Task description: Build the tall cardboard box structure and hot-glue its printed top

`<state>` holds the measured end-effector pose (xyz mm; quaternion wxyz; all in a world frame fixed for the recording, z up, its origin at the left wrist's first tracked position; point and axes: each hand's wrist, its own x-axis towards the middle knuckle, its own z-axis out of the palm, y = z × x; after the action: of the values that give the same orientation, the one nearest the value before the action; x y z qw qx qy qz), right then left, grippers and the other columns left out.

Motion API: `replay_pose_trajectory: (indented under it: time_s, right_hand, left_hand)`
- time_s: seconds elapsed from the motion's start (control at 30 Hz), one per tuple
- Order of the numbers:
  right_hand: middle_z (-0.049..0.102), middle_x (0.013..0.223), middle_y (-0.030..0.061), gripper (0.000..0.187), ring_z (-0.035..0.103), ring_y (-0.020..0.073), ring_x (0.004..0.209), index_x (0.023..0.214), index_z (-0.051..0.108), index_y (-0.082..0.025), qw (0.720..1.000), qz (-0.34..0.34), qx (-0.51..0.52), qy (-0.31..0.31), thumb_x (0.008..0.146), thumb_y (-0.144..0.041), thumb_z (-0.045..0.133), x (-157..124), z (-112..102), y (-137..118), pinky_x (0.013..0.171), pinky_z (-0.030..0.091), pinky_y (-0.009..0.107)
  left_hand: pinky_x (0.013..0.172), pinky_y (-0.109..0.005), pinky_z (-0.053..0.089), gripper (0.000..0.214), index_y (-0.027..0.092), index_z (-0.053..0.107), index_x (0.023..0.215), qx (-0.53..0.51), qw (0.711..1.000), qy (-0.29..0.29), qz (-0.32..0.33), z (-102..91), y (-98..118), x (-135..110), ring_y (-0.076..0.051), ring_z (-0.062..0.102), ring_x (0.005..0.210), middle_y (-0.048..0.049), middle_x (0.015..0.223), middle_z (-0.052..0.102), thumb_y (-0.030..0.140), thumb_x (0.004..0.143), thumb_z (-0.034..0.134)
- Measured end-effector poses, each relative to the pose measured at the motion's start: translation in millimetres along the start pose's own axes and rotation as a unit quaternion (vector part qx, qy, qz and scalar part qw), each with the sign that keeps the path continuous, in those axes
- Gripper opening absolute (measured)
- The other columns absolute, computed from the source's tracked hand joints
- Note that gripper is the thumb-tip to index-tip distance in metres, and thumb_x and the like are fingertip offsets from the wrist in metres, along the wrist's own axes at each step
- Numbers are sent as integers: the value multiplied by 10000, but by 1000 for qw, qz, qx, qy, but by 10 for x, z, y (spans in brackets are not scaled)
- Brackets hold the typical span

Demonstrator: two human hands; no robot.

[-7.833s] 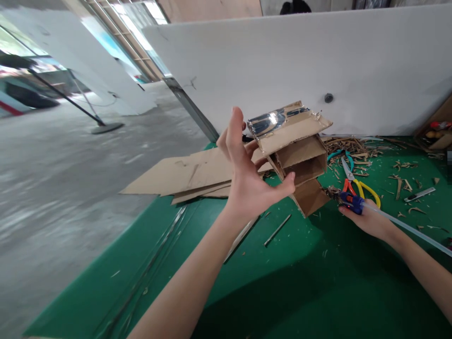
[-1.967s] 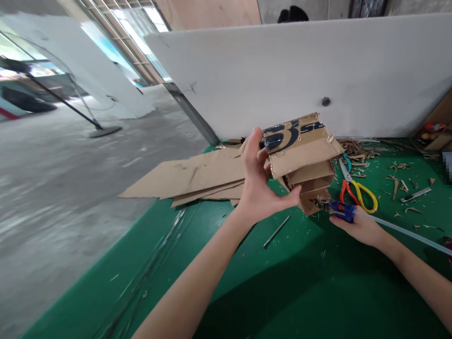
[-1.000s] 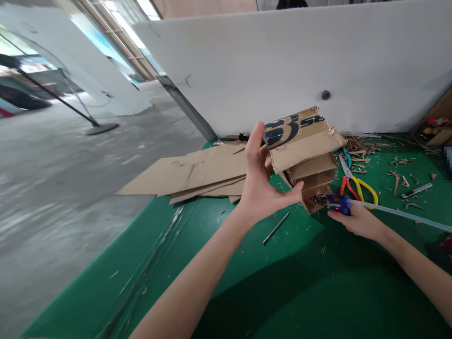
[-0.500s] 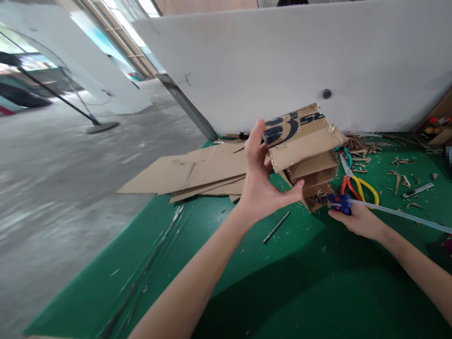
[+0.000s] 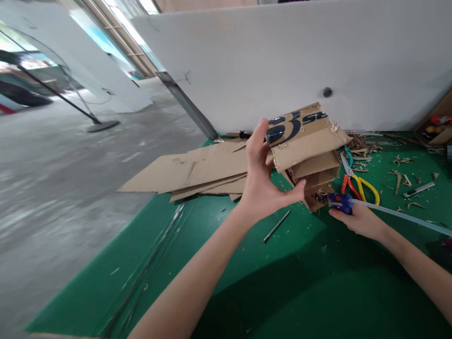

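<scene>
My left hand grips a small cardboard box from its left side, thumb along the lower edge and fingers up behind it. The box is tilted above the table, with dark printing on its upper face and open compartments facing me. A blue hot glue gun is in my right hand, its front end at the box's lower compartment. Out of its rear runs a long translucent glue stick. The nozzle tip is hard to make out against the cardboard.
Flat cardboard sheets lie at the left on the green table. Yellow-and-red-handled scissors, a utility knife and cardboard scraps are on the right. A thin metal rod lies in front. A white panel stands behind.
The box and my left hand have shifted very slightly to the right. The glue gun stays at the lower compartment, almost unmoved.
</scene>
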<state>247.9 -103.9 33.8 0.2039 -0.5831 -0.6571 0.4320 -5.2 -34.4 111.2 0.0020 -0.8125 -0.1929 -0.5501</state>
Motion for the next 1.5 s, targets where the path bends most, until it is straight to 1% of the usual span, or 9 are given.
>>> replay_pose_trajectory:
  time_s: [0.17,0.3,0.57,0.7,0.8,1.0,1.13,1.33,1.5]
  right_hand:
    - [442,478,-53,401,428,124,462,807,583,-209,1000,1,-16,3,894,-598,538,-8,-14,-27,483,320,250]
    - [501,549,-24,391,475,140,530,815,633,-204,999,-7,-47,1,885,-579,546,-13,-30,-55,534,353,261]
    - [552,646,13,415,509,162,620,826,653,-195,997,-16,-78,3,884,-582,517,-10,-33,-36,578,370,274]
    - [579,680,25,401,532,171,646,828,663,-200,995,-22,-100,18,883,-570,516,-16,-30,-51,612,394,281]
    - [589,681,31,412,539,173,632,821,670,-205,993,-8,-115,23,884,-579,509,-18,-24,-76,601,397,282]
    - [635,726,42,415,590,193,685,907,712,-214,991,-9,-129,25,890,-573,505,-14,-18,-94,651,437,283]
    - [631,701,41,430,580,190,650,895,728,-218,989,-9,-142,27,898,-580,497,-17,-17,-76,620,436,278]
    - [656,711,44,416,608,193,661,901,741,-220,989,-18,-142,37,901,-567,512,-14,-16,-54,635,452,275]
    - [671,752,51,431,632,211,709,927,728,-215,991,-16,-130,23,906,-583,504,-15,-18,-62,677,464,294]
  left_hand:
    - [1232,-588,351,1151,354,95,1593,-6,1000,-3,-2,3,6,-2,-400,227,1542,-93,1637,186,636,732,806]
    - [1193,-636,381,1168,389,104,1586,-9,1000,1,-9,9,-6,-6,-426,256,1526,-95,1615,227,639,702,826]
    - [1233,-623,300,1162,325,170,1592,21,999,26,10,10,2,6,-394,319,1498,-130,1538,315,610,691,846]
    - [1221,-631,321,1133,350,142,1592,24,1000,17,8,-1,10,14,-378,352,1481,-120,1539,311,591,723,828]
    - [1228,-619,320,1138,325,144,1596,26,1000,10,12,-15,23,19,-385,338,1489,-133,1539,307,545,726,844]
    - [1123,-626,467,1192,332,134,1591,15,1000,-6,-11,-32,34,27,-408,433,1414,-154,1553,293,592,683,861]
    - [1182,-642,378,1208,338,144,1588,42,999,9,6,-36,33,22,-389,407,1434,-130,1540,301,655,658,847]
    - [1215,-615,356,1077,336,114,1580,41,999,-8,-21,-45,54,21,-384,304,1506,-107,1584,253,677,775,743]
    - [1213,-629,352,1150,308,159,1585,50,998,22,18,-27,21,22,-391,340,1477,-125,1567,297,669,704,804]
